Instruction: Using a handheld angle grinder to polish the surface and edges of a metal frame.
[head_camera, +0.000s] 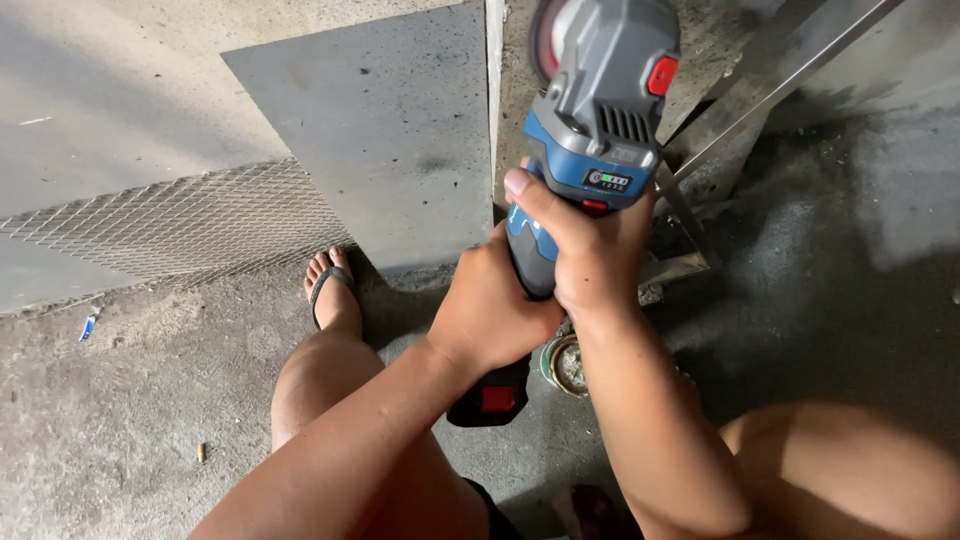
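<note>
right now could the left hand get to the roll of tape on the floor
Probably yes, but not freely: the left hand is wrapped around the grinder, and the roll of tape lies just below it, partly hidden by the right hand and forearm.

grinder (590, 130): blue and grey body, red switch, small green-lit panel, red button on the black battery
disc (548, 35): dull red with a pale centre
sheet (385, 130): flat grey, speckled with dark spots
mesh (180, 220): silver-grey, diamond lattice
floor (120, 390): mottled grey concrete, darker and sooty to the right
sandal (325, 285): black strap
tape roll (567, 365): greenish rim, brown inside
scrap (88, 326): blue and white
bar (780, 85): pale metal
</note>
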